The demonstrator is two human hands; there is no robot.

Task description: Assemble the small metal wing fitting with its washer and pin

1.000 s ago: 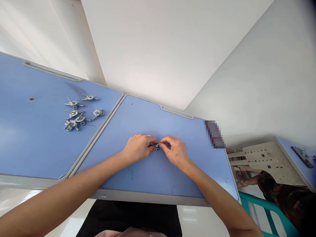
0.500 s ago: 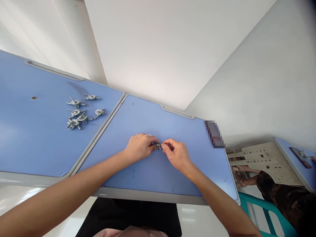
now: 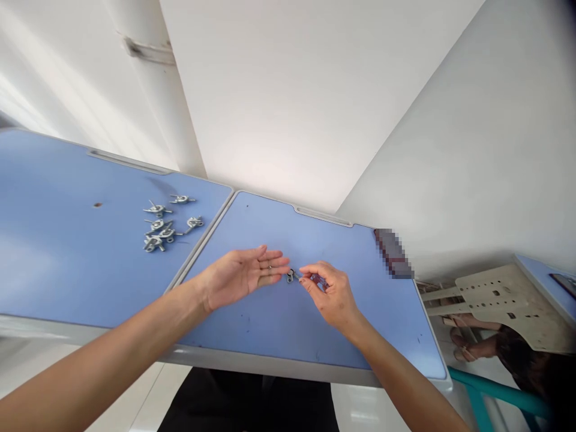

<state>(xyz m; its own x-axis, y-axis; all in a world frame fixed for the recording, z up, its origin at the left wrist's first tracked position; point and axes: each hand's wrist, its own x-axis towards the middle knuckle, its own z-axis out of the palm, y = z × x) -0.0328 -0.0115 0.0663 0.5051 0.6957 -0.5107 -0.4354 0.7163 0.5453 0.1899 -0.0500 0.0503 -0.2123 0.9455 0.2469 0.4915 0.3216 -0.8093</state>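
The right hand (image 3: pixel 333 294) pinches a small metal fitting (image 3: pixel 291 275) in a narrow grip. Its fingertips close on the thin pin, so the tiny part sticks out past the fingers where it can be seen. The fitting is over the middle of the near blue desk (image 3: pixel 274 336), but I cannot tell if it touches the desk top. The left hand (image 3: pixel 240 279) is open wide with its fingers spread, and it holds nothing. Its fingertips are just beside the fitting, ready to help. Off to the left, on the next blue desk (image 3: pixel 67 258), a small heap of like metal fittings (image 3: pixel 162 228) lies well apart from the hands, out of the way but easy to reach. Past the right end of the desk stands a pale plastic chair back (image 3: pixel 490 303), and another person's feet (image 3: pixel 463 348) in sandals rest on the floor.
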